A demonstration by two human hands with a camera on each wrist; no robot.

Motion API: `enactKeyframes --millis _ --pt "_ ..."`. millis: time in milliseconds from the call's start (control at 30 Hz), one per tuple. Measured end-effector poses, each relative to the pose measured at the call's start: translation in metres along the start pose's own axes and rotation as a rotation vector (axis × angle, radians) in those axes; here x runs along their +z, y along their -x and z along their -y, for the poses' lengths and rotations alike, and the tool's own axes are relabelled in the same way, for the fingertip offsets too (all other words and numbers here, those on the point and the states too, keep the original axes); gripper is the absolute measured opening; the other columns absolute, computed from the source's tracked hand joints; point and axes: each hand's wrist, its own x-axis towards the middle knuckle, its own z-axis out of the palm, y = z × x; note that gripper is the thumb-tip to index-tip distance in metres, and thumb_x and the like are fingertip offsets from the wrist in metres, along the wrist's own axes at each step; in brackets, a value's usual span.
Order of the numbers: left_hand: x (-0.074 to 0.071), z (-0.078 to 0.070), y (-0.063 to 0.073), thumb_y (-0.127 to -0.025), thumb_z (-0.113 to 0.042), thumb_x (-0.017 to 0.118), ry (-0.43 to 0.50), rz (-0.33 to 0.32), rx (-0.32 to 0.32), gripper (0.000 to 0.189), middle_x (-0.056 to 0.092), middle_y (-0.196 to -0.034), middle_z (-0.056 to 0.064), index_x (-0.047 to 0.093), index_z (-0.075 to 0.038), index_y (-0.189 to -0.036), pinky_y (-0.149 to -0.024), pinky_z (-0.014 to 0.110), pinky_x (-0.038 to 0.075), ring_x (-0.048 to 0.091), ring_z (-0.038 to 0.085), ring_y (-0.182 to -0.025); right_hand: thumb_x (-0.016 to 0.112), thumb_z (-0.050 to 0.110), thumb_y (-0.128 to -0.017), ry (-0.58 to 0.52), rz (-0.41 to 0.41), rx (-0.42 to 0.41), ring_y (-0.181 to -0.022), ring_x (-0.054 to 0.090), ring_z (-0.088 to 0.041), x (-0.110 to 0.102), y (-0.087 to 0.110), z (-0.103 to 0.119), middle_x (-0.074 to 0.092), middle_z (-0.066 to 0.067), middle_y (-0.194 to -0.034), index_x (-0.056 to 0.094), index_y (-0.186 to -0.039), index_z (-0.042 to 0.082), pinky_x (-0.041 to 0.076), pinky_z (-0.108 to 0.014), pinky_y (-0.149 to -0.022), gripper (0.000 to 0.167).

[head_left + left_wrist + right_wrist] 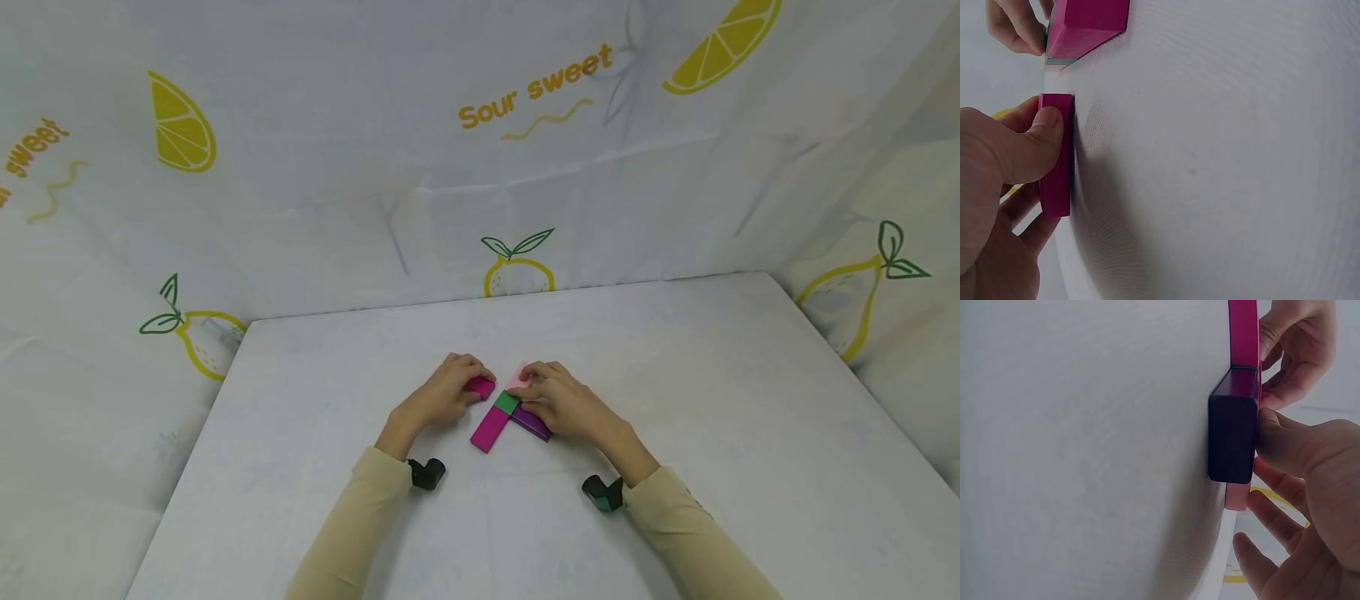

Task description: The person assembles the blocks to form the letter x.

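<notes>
My left hand [444, 392] pinches a magenta block [482, 387] between thumb and fingers, just left of a group of flat blocks. The left wrist view shows this block [1055, 181] edge-on, close over the white surface, with the thumb [1049, 122] across it. In the group, a green square [506, 403] lies at the centre, a longer magenta block [490, 430] toward me, a purple block [531, 422] to the right and a pale pink one [516, 380] on the far side. My right hand [566, 404] rests over the group, its fingers touching it and partly hiding the pink and purple blocks.
A white cloth covers the table [315, 400], whose far edge meets a hanging cloth [337, 167] printed with lemons and lettering. Black wrist-worn devices stick out beside the left cuff [386, 475] and the right cuff [660, 500].
</notes>
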Motion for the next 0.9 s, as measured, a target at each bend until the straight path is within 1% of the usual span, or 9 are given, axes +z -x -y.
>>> enactKeyframes --millis 167,400,667,900 --pt "0.003 -0.0003 -0.0008 -0.098 -0.005 0.065 0.007 0.003 0.017 0.027 0.064 -0.128 0.009 0.069 -0.01 -0.124 -0.11 0.046 0.044 0.05 0.028 -0.126 0.07 0.01 -0.096 0.01 -0.001 -0.003 -0.13 0.05 -0.034 0.0008 -0.0001 -0.0002 0.06 -0.014 -0.136 0.074 -0.127 0.016 0.052 -0.05 -0.104 0.032" --pt "0.0063 -0.0015 0.0003 -0.099 -0.006 0.064 0.012 0.002 0.011 0.027 0.064 -0.129 0.008 0.069 -0.01 -0.124 -0.111 0.044 0.045 0.051 0.027 -0.127 0.068 0.011 -0.097 -0.002 0.011 0.012 -0.131 0.05 -0.034 0.0012 -0.0006 0.0002 0.06 -0.013 -0.136 0.073 -0.128 0.016 0.052 -0.05 -0.105 0.031" --pt "0.0086 -0.0033 0.0003 -0.098 -0.006 0.065 0.014 0.001 0.033 0.026 0.063 -0.128 0.008 0.069 -0.009 -0.124 -0.113 0.045 0.043 0.05 0.027 -0.13 0.069 0.009 -0.096 -0.006 -0.003 0.003 -0.131 0.05 -0.035 0.0019 0.001 -0.0011 0.061 -0.013 -0.134 0.074 -0.127 0.014 0.052 -0.051 -0.104 0.031" --pt "0.0099 -0.003 -0.0003 -0.098 -0.005 0.065 0.021 0.001 0.033 0.027 0.063 -0.127 0.008 0.069 -0.009 -0.124 -0.112 0.044 0.044 0.049 0.027 -0.13 0.069 0.008 -0.096 -0.005 -0.006 0.001 -0.131 0.05 -0.034 0.0007 0.0019 -0.0003 0.061 -0.013 -0.134 0.074 -0.127 0.015 0.052 -0.051 -0.104 0.031"
